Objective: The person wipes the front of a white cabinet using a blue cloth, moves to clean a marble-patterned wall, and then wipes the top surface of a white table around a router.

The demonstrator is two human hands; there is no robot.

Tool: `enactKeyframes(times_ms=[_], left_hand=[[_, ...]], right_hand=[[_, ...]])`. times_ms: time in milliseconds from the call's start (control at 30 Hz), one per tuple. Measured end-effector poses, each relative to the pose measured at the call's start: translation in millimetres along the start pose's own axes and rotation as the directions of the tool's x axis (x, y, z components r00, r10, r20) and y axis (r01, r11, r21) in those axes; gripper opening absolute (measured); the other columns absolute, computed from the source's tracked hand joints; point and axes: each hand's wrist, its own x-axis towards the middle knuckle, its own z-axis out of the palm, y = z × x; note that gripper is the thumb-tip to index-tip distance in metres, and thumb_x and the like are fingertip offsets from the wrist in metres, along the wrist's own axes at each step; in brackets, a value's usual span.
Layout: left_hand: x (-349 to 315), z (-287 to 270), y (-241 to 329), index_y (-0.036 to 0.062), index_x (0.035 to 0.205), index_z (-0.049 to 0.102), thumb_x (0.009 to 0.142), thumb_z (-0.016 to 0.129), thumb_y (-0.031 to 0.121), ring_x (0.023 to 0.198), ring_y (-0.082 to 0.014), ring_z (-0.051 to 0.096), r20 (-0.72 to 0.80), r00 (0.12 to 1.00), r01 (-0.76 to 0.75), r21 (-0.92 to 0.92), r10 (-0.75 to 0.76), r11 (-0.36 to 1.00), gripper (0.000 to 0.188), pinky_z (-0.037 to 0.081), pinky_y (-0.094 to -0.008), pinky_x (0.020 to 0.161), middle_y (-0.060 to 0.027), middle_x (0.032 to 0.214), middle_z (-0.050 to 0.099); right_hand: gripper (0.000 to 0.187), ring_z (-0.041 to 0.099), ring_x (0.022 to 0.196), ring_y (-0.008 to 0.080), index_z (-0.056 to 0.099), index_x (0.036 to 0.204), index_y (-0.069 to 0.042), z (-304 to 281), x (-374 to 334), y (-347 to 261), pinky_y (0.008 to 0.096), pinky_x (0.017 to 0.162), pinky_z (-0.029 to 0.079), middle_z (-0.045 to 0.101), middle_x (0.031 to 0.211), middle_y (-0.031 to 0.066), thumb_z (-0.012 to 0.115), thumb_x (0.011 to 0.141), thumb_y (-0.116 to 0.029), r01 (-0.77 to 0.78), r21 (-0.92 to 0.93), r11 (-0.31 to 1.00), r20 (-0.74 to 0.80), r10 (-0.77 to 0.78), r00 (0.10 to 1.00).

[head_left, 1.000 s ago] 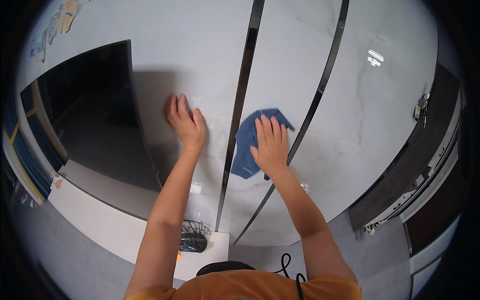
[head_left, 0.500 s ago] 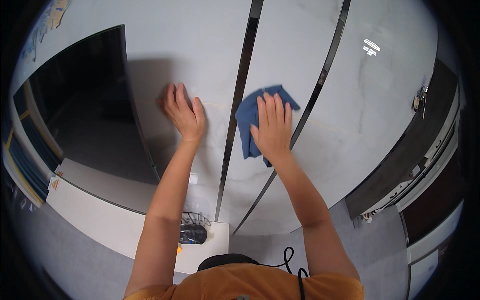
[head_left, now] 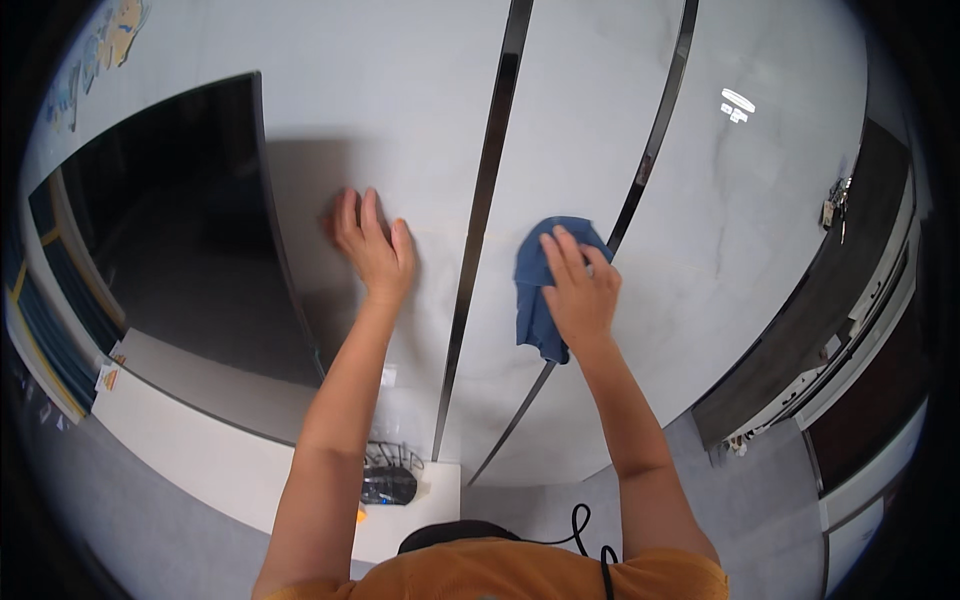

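My right hand (head_left: 583, 298) presses a crumpled blue cloth (head_left: 535, 308) against the glossy, pale marble-patterned wall (head_left: 400, 90). Its fingers are bent over the cloth's upper right part, and the lower end hangs loose. The cloth lies between two dark vertical strips (head_left: 485, 170), overlapping the right-hand one. My left hand (head_left: 375, 255) rests at the wall left of the strips, fingers apart and slightly curved, with nothing in it. Its shadow falls on the wall beside the large black television (head_left: 185, 230).
Below the television runs a long white cabinet (head_left: 200, 450). A dark object with a wire rack (head_left: 390, 487) stands on its right end. Keys (head_left: 835, 210) hang at the far right. A black cord (head_left: 580, 520) loops in front of my body.
My right hand and the blue cloth have moved right and down along the wall, and its fingers are more bent. My left hand stays at about the same spot. The view has shifted slightly.
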Motion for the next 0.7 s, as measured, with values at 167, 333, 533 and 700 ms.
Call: enactKeyframes(times_ms=[167, 333, 533, 700], left_hand=[[0, -11, 1, 0.0, 0.13, 0.041, 0.087, 0.049, 0.019, 0.124, -0.039, 0.031, -0.014, 1.0, 0.013, -0.003, -0.013, 1.0, 0.048, 0.015, -0.0566, 0.106, -0.0236, 0.135, 0.033], [-11, -10, -3, -0.0019, 0.13, 0.04, 0.088, 0.048, 0.018, 0.123, -0.0398, 0.032, -0.015, 0.996, 0.091, -0.046, -0.092, 0.995, 0.047, 0.017, -0.0541, 0.106, -0.0241, 0.134, 0.034], [-9, -7, 1, -0.0024, 0.128, 0.041, 0.089, 0.047, 0.017, 0.122, -0.0403, 0.033, -0.042, 0.991, 0.121, -0.139, -0.128, 0.983, 0.045, 0.015, -0.0551, 0.106, -0.0243, 0.132, 0.036], [-11, -12, -3, -0.0046, 0.129, 0.039, 0.091, 0.044, 0.016, 0.121, -0.0392, 0.034, -0.038, 0.993, 0.105, -0.103, -0.11, 0.989, 0.044, 0.025, -0.047, 0.104, -0.026, 0.133, 0.033]], right_hand=[[0.068, 0.049, 0.107, 0.0284, 0.052, 0.125, -0.007, -6, 50, 33, 0.036, 0.087, 0.04, 0.048, 0.133, 0.0077, 0.066, 0.06, 0.005, -0.144, 0.029, 0.989, -0.26, 0.147, 0.954], [0.057, 0.032, 0.129, 0.0388, 0.042, 0.133, -0.003, -13, 138, 41, 0.0512, 0.106, 0.024, 0.038, 0.14, 0.0152, 0.055, 0.078, -0.008, -0.214, 0.011, 0.977, -0.408, 0.2, 0.891], [0.052, 0.029, 0.132, 0.0362, 0.046, 0.13, -0.009, -35, 285, 57, 0.053, 0.107, 0.02, 0.04, 0.14, 0.0113, 0.052, 0.081, -0.026, -0.051, 0.024, 0.998, -0.609, 0.055, 0.792], [0.052, 0.034, 0.13, 0.0328, 0.049, 0.128, -0.012, -40, 344, 25, 0.0508, 0.106, 0.026, 0.044, 0.137, 0.0088, 0.054, 0.078, -0.028, 0.101, -0.014, 0.995, -0.645, -0.087, 0.759]])
